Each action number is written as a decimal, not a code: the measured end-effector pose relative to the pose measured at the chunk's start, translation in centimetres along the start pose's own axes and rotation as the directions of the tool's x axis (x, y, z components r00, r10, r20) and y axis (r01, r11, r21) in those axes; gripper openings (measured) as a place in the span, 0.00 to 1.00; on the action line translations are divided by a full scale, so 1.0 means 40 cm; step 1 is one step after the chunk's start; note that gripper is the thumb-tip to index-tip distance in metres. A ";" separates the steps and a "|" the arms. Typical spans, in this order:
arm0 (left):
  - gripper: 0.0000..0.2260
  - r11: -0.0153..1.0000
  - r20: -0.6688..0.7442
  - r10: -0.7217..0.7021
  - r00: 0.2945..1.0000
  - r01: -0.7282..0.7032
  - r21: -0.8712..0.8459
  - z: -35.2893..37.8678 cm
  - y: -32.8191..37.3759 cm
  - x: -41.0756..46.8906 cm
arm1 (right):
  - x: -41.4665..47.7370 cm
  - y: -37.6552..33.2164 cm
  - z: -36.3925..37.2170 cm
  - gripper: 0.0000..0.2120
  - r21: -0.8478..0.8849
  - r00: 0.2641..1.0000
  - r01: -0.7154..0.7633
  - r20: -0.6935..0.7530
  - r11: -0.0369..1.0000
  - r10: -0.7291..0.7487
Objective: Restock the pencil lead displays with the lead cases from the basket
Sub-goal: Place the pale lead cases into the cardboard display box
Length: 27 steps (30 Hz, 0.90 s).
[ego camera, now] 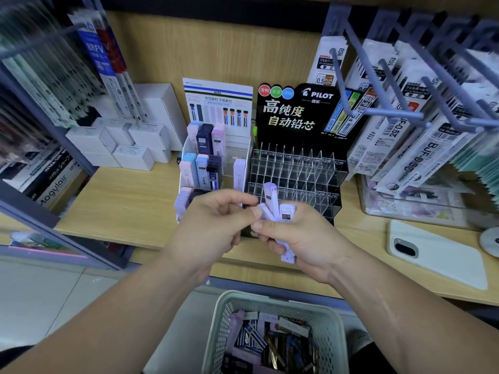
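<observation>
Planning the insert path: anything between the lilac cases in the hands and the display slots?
Nothing visible. The right hand holds the lilac cases fanned, the left hand pinching one, directly in front of the white display and the Pilot rack. Only the left hand itself covers the white display's lowest front row.

Few lilac plastic lead cases (270, 197) fanned, tilted, over wooden shelf (121, 201) front edge; mixed dark and pale cases (270, 344) heaped in grey-green perforated plastic basket (330, 338).
</observation>
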State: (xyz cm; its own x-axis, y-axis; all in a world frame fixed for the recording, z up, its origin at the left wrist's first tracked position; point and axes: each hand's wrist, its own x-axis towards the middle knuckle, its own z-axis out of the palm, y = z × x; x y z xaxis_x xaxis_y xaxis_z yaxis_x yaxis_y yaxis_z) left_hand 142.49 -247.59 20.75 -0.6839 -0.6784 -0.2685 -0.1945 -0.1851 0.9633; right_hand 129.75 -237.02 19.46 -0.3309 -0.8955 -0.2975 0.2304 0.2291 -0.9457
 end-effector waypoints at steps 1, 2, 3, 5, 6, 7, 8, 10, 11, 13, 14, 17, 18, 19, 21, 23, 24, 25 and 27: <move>0.05 1.000 -0.003 -0.002 1.000 0.002 -0.014 -0.005 -0.010 0.000 | -0.002 0.002 0.003 0.06 -0.010 1.000 -0.007 0.019 1.000 0.008; 0.05 1.000 0.000 -0.012 1.000 0.012 -0.024 -0.010 -0.015 0.000 | -0.004 0.003 0.008 0.09 -0.011 0.999 -0.017 0.039 1.000 0.017; 0.05 0.999 0.008 -0.021 1.000 0.021 -0.029 -0.013 -0.017 -0.001 | -0.007 0.003 0.013 0.09 -0.007 0.999 -0.026 0.047 1.000 0.026; 0.04 0.999 0.028 -0.030 0.999 0.030 -0.022 -0.020 -0.019 -0.001 | -0.014 0.001 0.021 0.07 0.019 0.997 -0.050 0.055 0.999 0.049; 0.04 0.999 0.035 -0.028 0.999 0.029 -0.015 -0.022 -0.019 -0.001 | -0.017 -0.002 0.022 0.05 0.043 0.996 -0.069 0.052 0.997 0.066; 0.03 1.000 0.046 -0.025 0.999 0.025 -0.011 -0.025 -0.019 0.000 | -0.021 -0.007 0.024 0.04 0.072 0.996 -0.085 0.040 0.994 0.082; 0.03 1.000 0.057 -0.018 0.998 0.019 -0.012 -0.028 -0.020 0.002 | -0.021 -0.010 0.023 0.09 0.103 0.995 -0.100 0.023 0.990 0.099; 0.03 1.000 0.064 0.007 0.998 -0.006 -0.024 -0.032 -0.022 0.006 | -0.019 -0.021 0.022 0.19 0.156 0.989 -0.136 -0.041 0.978 0.144; 0.03 0.999 0.057 0.027 0.998 -0.025 -0.035 -0.033 -0.021 0.007 | -0.017 -0.025 0.022 0.21 0.181 0.983 -0.152 -0.076 0.972 0.168; 0.02 0.996 0.027 0.069 0.997 -0.068 -0.057 -0.034 -0.015 0.013 | -0.010 -0.025 0.021 0.22 0.234 0.970 -0.172 -0.132 0.957 0.206; 0.01 0.994 0.005 0.087 0.996 -0.086 -0.067 -0.038 -0.009 0.018 | -0.006 -0.024 0.023 0.23 0.263 0.964 -0.169 -0.159 0.950 0.215; 0.01 0.988 -0.058 0.118 0.991 -0.123 -0.097 -0.061 0.020 0.040 | 0.000 -0.011 0.018 0.26 0.245 0.946 -0.145 -0.250 0.959 0.206; 0.01 0.986 -0.077 0.132 0.988 -0.138 -0.088 -0.070 0.032 0.050 | 0.000 -0.008 0.016 0.27 0.206 0.941 -0.149 -0.271 0.967 0.202; 0.02 0.985 -0.099 0.155 0.983 -0.162 -0.063 -0.079 0.045 0.059 | -0.002 -0.004 0.014 0.28 0.170 0.937 -0.161 -0.284 0.972 0.205; 0.05 0.968 -0.155 0.249 0.956 -0.244 0.053 -0.096 0.067 0.078 | -0.004 0.003 0.010 0.25 0.126 0.930 -0.193 -0.292 0.973 0.223; 0.07 0.916 -0.184 0.368 0.911 -0.321 0.239 -0.108 0.083 0.093 | -0.004 0.008 0.008 0.24 0.108 0.926 -0.212 -0.295 0.971 0.235; 0.06 0.887 -0.185 0.409 0.893 -0.342 0.312 -0.112 0.088 0.099 | -0.003 0.009 0.008 0.25 0.105 0.925 -0.215 -0.296 0.971 0.237; 0.05 0.866 -0.185 0.435 0.881 -0.353 0.355 -0.115 0.091 0.105 | -0.002 0.008 0.008 0.25 0.109 0.925 -0.216 -0.296 0.970 0.239; 0.03 0.843 -0.185 0.465 0.866 -0.369 0.391 -0.118 0.091 0.117 | -0.002 0.005 0.006 0.28 0.128 0.921 -0.216 -0.302 0.968 0.246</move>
State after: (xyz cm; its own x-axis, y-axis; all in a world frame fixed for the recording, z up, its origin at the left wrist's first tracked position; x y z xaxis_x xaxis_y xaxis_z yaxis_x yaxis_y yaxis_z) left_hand 141.90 -254.80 23.01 -0.5521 -0.8052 0.2162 -0.1866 0.3721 0.9093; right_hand 130.06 -237.00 19.31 -0.5245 -0.6534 -0.5459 0.4117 0.3666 -0.8344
